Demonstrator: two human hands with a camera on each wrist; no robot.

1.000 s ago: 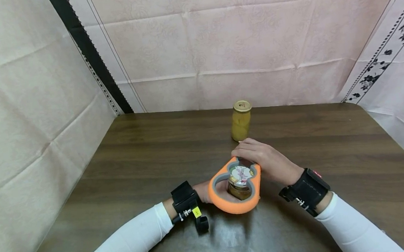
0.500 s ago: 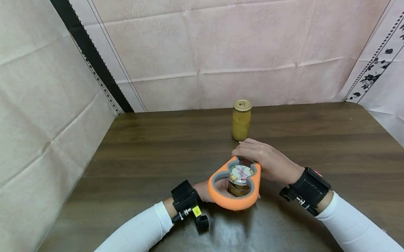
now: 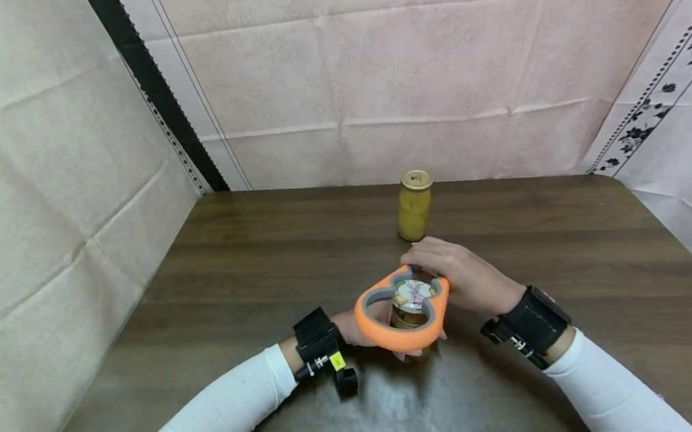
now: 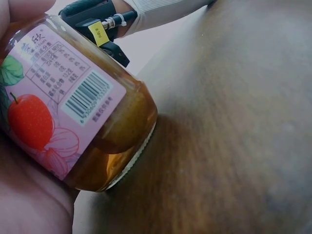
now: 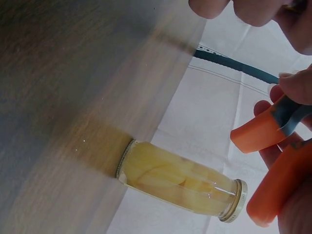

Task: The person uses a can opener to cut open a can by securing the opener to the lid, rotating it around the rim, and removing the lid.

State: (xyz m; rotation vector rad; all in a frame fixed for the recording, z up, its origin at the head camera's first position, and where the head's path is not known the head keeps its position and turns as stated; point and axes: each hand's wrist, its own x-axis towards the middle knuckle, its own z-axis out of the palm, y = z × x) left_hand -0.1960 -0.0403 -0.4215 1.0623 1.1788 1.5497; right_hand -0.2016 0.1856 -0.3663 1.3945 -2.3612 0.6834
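Note:
My left hand (image 3: 356, 328) grips a glass jar of fruit with a pink label (image 4: 53, 97), fingers and palm curled round its side. Over the jar's top sits an orange jar opener (image 3: 396, 338) with a grey inner edge. The printed lid (image 3: 413, 294) shows through the opener's loop. At the opener's far end, my right hand (image 3: 452, 272) holds its two orange handles; the right wrist view shows these handle ends (image 5: 258, 131) a little apart. How tightly the grey edge meets the lid cannot be made out.
A taller jar of yellow fruit with a gold lid (image 3: 414, 206) stands upright just beyond my right hand. The brown wooden table (image 3: 262, 251) ends at a pale cloth backdrop (image 3: 420, 79), with another cloth (image 3: 63, 234) along the left.
The opener's near end has shifted up and away from me, so more of the jar's lower part shows beneath it. My right hand has moved slightly right. The taller jar stays put.

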